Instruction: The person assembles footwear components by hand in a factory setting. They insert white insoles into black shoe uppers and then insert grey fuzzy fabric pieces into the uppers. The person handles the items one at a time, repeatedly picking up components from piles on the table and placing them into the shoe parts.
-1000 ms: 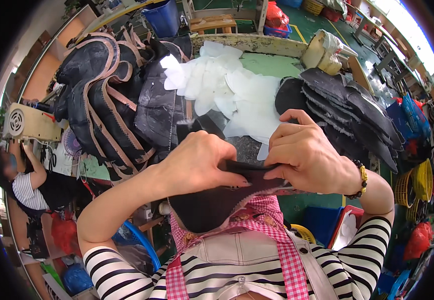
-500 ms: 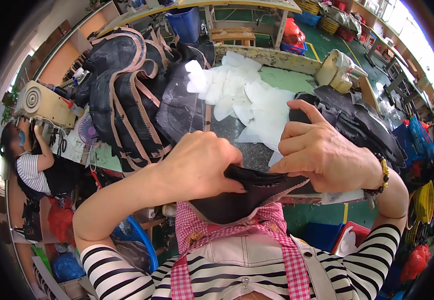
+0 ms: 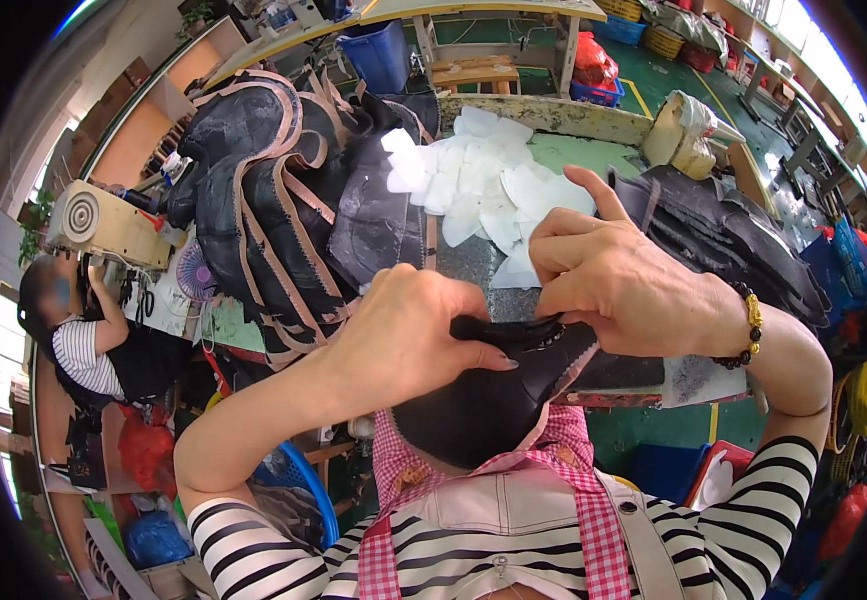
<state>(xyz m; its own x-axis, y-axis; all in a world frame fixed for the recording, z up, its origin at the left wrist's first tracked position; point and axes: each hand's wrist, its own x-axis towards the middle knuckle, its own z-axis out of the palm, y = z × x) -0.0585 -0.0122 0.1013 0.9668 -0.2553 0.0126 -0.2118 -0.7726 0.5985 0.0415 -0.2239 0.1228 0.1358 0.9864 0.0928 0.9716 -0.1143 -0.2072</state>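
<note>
A black leather shoe-upper piece (image 3: 464,415) with a stitched, pinkish-tan edge is held up over the table's front edge, close to my body. My left hand (image 3: 404,325) pinches its folded top edge between thumb and fingers. My right hand (image 3: 624,285) grips the same edge further right with thumb and fingertips, one finger raised. Part of the upper edge is hidden behind my fingers. Just beyond my hands, a spread heap of thin white curved pieces (image 3: 499,190) lies on the table.
Black leather uppers with tan edging (image 3: 264,220) are piled at left. A stack of dark cut pieces (image 3: 704,230) lies at right. A purple fan (image 3: 195,272) and a cream sewing machine (image 3: 104,222) stand left, where another person sits. A blue bin (image 3: 376,58) stands behind the table.
The leather piece has tilted, so more of its smooth face shows. My right hand has come slightly closer to the left one. The whole view has shifted a little.
</note>
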